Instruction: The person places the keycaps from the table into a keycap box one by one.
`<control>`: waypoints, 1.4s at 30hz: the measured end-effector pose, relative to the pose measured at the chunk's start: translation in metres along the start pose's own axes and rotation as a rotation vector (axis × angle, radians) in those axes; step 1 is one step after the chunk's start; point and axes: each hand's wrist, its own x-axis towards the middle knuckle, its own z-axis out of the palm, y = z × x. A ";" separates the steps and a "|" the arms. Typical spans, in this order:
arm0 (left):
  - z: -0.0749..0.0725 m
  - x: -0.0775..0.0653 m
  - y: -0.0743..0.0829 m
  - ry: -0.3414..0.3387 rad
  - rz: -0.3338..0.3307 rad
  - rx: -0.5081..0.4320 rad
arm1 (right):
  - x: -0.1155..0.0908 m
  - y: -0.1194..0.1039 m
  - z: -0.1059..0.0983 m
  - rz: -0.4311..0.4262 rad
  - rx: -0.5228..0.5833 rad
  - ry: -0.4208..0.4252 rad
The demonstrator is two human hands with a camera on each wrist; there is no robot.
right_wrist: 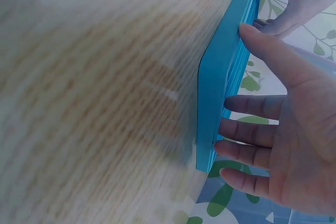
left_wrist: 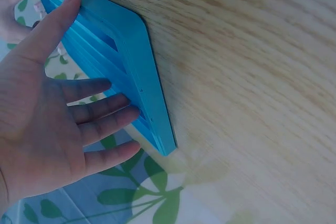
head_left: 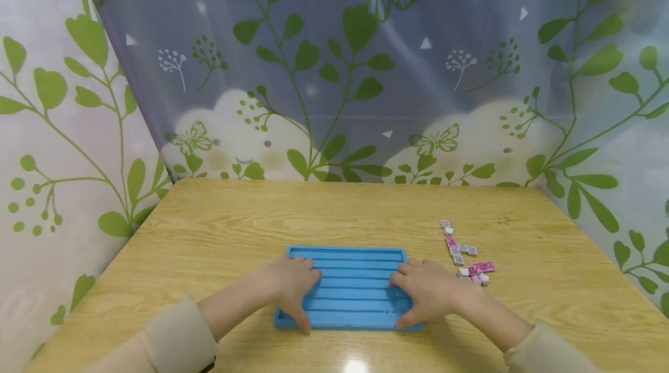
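Note:
A shallow blue tray (head_left: pixel 356 284) with long parallel ridges lies flat on the wooden table. My left hand (head_left: pixel 294 286) rests over its left end, the thumb at the near edge and the other fingers reaching over the ridges. On the opposite end lies my right hand (head_left: pixel 430 288), its thumb also at the near edge. Both wrist views show spread, fairly straight fingers touching or hovering just over the blue rim (left_wrist: pixel 149 82); exact contact is hard to tell. The right hand's fingers (right_wrist: pixel 247 131) are not curled round the tray.
To the right of the tray, small white tiles (head_left: pixel 472 251) and pink tiles (head_left: pixel 484 267) lie scattered in loose groups on the wooden table (head_left: pixel 235 216). A leaf-patterned curtain (head_left: pixel 334 71) hangs behind the table and along both sides.

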 end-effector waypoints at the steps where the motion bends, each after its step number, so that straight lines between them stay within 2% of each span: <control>1: 0.000 0.000 0.001 -0.003 0.000 -0.003 | 0.000 0.000 0.000 0.001 0.002 -0.004; 9: 0.002 0.001 0.002 -0.001 0.013 -0.023 | -0.001 -0.001 0.003 0.015 -0.008 -0.028; 17: 0.006 0.005 0.000 0.041 0.039 -0.057 | -0.001 0.001 0.006 0.056 0.008 -0.044; 24: 0.008 0.008 -0.004 0.066 0.047 -0.108 | -0.003 0.005 0.007 0.059 0.046 -0.001; 37: 0.008 0.019 -0.008 0.079 0.047 -0.237 | -0.001 0.012 0.006 0.111 0.161 0.047; 42: 0.006 0.024 -0.011 0.078 0.055 -0.261 | 0.000 0.014 0.004 0.129 0.192 0.058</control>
